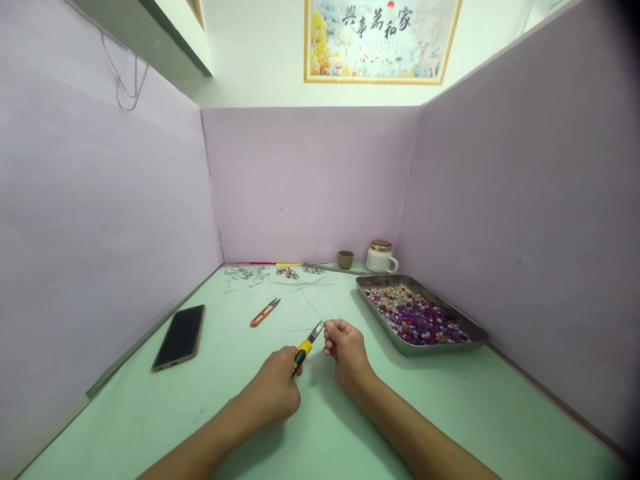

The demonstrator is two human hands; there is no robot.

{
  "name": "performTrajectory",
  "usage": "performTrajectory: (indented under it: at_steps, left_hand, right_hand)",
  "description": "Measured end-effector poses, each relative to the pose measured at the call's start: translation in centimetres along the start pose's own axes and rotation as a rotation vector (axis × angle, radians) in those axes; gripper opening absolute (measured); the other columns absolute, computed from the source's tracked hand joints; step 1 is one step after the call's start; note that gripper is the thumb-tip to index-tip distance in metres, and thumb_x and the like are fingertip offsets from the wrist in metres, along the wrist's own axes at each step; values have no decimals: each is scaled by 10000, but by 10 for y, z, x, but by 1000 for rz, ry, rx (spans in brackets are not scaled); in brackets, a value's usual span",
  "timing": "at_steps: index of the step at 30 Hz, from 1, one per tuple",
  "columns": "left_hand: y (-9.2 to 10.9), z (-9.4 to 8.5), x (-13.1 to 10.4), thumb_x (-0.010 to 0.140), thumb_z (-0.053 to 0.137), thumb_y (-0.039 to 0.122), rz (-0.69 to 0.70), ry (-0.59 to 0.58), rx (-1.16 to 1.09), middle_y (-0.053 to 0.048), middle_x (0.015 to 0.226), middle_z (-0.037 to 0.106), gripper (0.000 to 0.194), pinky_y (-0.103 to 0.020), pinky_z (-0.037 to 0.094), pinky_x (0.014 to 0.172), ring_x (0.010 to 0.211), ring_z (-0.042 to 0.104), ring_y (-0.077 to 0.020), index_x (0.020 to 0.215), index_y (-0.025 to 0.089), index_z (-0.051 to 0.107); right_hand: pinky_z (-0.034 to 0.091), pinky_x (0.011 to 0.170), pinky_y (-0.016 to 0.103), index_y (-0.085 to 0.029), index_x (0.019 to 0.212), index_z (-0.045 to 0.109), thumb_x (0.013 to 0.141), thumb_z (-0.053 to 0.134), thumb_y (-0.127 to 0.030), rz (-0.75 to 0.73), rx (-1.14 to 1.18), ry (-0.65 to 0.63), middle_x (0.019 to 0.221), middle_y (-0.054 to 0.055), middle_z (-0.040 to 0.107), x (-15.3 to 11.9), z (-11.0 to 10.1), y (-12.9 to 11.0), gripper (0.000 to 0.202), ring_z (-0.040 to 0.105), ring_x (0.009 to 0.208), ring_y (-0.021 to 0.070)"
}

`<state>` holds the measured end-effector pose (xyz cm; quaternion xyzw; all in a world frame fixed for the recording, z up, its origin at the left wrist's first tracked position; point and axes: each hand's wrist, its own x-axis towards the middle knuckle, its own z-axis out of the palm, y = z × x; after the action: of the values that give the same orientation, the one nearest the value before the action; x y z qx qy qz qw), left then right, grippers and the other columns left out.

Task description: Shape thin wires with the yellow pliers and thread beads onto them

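Observation:
My left hand is closed round a yellow-and-black-handled tool with a short metal head. The exact kind of tool is hard to make out. Its metal tip points up and right, close by the fingertips of my right hand. Those fingers pinch a thin wire, which runs up and left over the table. Whether the tip touches the wire I cannot tell. Orange-handled thread snips lie left of the tool, apart from both hands.
A metal tray of purple, red and pale beads is at the right, a phone at the left. Behind are cut wires, beaded pieces, a small brown cup and a lidded white mug. Lilac partitions enclose the table.

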<state>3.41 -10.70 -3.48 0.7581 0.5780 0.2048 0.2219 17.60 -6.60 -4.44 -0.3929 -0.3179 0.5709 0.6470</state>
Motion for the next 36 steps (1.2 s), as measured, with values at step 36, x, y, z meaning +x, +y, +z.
performTrajectory:
  at_steps: [36]
  left_hand:
    - [15,-8,0,543,387,33,-49,-82,-232,30,643,458,311,-209,319,480,542,410,-107,793,191,486]
  right_hand:
    - [462,375,230,-135,715,558,646,604,-230,-7,-195,-158,598,-2,582,1,-7,-34,126,485,397,68]
